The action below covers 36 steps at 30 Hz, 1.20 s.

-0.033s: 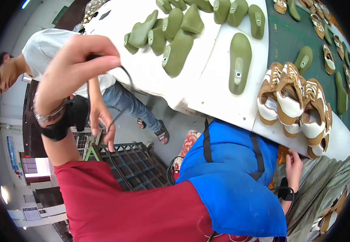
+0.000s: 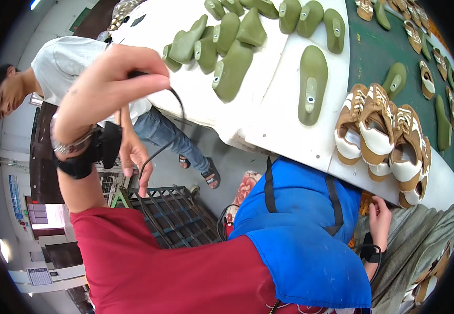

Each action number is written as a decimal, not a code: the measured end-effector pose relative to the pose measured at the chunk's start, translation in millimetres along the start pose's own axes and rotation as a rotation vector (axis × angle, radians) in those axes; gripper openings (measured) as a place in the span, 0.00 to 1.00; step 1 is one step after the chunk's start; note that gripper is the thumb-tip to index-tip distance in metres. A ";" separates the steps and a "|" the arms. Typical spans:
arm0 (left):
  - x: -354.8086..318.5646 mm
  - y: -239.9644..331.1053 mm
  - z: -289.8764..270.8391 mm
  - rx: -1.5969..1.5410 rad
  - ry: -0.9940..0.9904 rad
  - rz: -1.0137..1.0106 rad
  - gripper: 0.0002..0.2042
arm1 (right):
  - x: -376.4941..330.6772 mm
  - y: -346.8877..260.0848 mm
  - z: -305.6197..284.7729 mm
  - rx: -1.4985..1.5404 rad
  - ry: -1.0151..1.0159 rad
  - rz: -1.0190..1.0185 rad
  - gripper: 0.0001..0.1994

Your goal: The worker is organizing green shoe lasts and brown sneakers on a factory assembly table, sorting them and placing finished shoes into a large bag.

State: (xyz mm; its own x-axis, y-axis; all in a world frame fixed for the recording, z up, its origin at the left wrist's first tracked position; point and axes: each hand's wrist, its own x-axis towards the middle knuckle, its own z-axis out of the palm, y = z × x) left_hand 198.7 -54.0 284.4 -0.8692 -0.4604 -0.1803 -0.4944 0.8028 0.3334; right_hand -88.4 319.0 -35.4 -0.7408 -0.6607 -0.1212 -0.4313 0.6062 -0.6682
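My left hand is raised at the upper left, its fingers and thumb pinched on a thin black cable. The cable curves down from the fingertips past the wrist. My right hand hangs at the lower right, just below the table edge, beside my blue apron. Its fingers are loosely curled and apart, with nothing visible in them. Closest to it on the table stand several brown and white sneakers. A green shoe last lies left of them.
More green shoe lasts crowd the white tabletop. On the green conveyor belt are further shoes and lasts. A co-worker in a white shirt stands at left, one hand hanging near a dark metal rack. Grey cloth drapes at right.
My left hand has shifted slightly to the right with the cable still pinched. The right hand stays in about the same place.
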 end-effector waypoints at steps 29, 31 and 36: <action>292.6 -35.0 150.6 0.226 0.095 0.446 0.15 | 16.6 -109.5 -34.8 -0.020 0.011 -0.484 0.09; 309.4 -45.2 190.7 0.031 0.165 0.501 0.17 | 18.5 -118.8 -41.7 0.055 0.030 -0.494 0.09; 335.6 -58.0 268.9 -0.344 0.517 0.212 0.19 | 22.4 -149.5 -90.9 0.129 0.239 -0.485 0.09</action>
State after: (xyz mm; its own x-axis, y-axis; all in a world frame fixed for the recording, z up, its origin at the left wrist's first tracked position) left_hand -66.7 -153.2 -44.3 -0.7889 -0.4968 0.3617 -0.2068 0.7690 0.6049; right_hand -87.4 253.8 128.5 -0.5760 -0.7227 0.3821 -0.6962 0.1887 -0.6926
